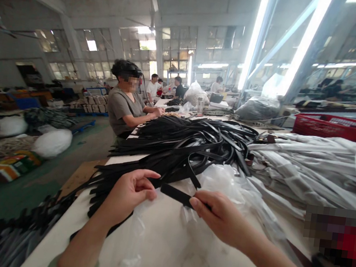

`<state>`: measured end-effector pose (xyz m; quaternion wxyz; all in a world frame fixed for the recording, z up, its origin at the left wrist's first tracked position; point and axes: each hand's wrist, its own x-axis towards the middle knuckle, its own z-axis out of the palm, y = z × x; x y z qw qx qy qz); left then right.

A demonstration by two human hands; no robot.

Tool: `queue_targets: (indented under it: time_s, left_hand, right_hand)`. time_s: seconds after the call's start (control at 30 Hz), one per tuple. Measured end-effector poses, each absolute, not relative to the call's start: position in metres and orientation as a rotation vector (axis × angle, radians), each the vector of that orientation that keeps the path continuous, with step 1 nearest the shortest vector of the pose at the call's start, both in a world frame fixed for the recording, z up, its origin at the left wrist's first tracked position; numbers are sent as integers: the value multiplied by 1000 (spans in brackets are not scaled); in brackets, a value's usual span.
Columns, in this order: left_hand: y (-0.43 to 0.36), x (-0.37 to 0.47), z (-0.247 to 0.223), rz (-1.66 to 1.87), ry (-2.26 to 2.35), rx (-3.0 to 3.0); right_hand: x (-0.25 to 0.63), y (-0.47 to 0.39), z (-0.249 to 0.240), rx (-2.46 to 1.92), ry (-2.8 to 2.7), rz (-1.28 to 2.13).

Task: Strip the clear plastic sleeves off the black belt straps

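Note:
My right hand (212, 211) grips a flat black strap (175, 194) between thumb and fingers, and the strap's blunt end points left. Just left of that end is my left hand (135, 191), its index finger stretched out and its thumb apart, with nothing visible held. Thin clear plastic (138, 228) lies under and beside the left fingers. Beyond both hands spreads a large heap of black straps (190, 139), several of them looped. A crumpled clear plastic bag (224, 182) sits behind my right hand.
White wrapped straps (310, 163) cover the right of the pale table (165, 257). A red crate (341, 127) stands behind them. A co-worker (126, 101) stands at the table's far left side. More straps (6, 233) lie below the left edge.

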<state>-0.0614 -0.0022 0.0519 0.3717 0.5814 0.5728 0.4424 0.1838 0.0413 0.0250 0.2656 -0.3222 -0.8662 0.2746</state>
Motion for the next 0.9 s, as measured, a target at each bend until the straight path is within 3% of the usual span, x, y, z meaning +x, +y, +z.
queue_targets:
  time_s: [0.4,0.9]
  left_hand:
    - [-2,-61,49,1067,1456,1516]
    - [-8,-16,20,653,1238,1434]
  right_hand:
    - [184,41,25,-873,-2422,754]
    - [189,41,22,-621,-2783,811]
